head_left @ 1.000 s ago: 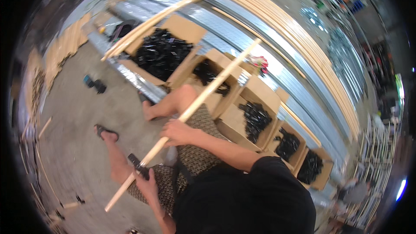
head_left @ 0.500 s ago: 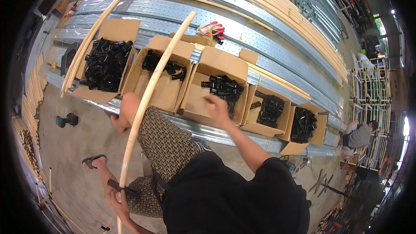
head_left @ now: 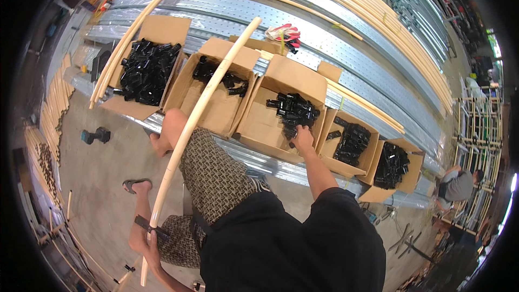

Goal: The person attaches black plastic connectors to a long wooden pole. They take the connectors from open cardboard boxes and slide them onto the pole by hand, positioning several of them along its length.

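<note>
My left hand (head_left: pixel 147 244) is closed around a long cream-coloured pipe (head_left: pixel 198 108) near its lower end. The pipe slants up across my leg and over one of the boxes. A black pipe fitting (head_left: pixel 142 221) sits on it just above my fingers. My right hand (head_left: pixel 304 139) reaches into the middle cardboard box (head_left: pixel 254 127), its fingers curled on a black fitting at the near side of a pile of black pipe fittings (head_left: pixel 294 107). The hand partly hides that fitting.
More open boxes hold black fittings: a full one (head_left: pixel 147 71) at left, a sparse one (head_left: pixel 208 109) beside it, two at right. Behind lie metal channels (head_left: pixel 238 16), cream pipes (head_left: pixel 346 0) and red-white gloves (head_left: pixel 284 33). A cordless tool (head_left: pixel 95 135) lies on the floor; another person (head_left: pixel 457 186) crouches at right.
My right hand has gone from above the middle box down onto the fittings at its right side. My left hand still grips the pipe. The whole view has shifted slightly.
</note>
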Demonstrator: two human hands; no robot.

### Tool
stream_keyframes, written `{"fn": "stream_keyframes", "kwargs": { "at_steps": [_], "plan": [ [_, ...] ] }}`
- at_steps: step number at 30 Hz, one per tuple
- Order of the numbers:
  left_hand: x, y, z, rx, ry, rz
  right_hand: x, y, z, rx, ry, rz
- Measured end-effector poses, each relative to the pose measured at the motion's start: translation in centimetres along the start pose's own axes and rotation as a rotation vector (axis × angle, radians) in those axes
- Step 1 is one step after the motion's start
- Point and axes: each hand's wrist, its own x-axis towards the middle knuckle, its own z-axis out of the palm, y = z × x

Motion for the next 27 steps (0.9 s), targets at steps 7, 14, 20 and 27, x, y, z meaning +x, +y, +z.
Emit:
{"fn": "stream_keyframes", "kwargs": {
  "at_steps": [7,14,20,27],
  "plan": [
    [-2.6,-2.2,0.4,-0.231,0.161,-0.327,2.5,-3.5,1.2,-0.38,-0.259,-0.115],
    [-1.8,-3.5,1.6,-0.533,0.373,-0.214,1.8,-4.2,-8.7,0.563,-0.218,-0.27],
    [-3.3,-1.3,2.8,-0.757,0.449,-0.315,-9.7,-27.4,-24.2,0.928,0.099,-0.616],
    [-0.8,-2.9,3.3,-0.855,0.521,-0.139,-13.7,-44.8,-12.9,0.933,-0.646,-1.113]
  ]
}}
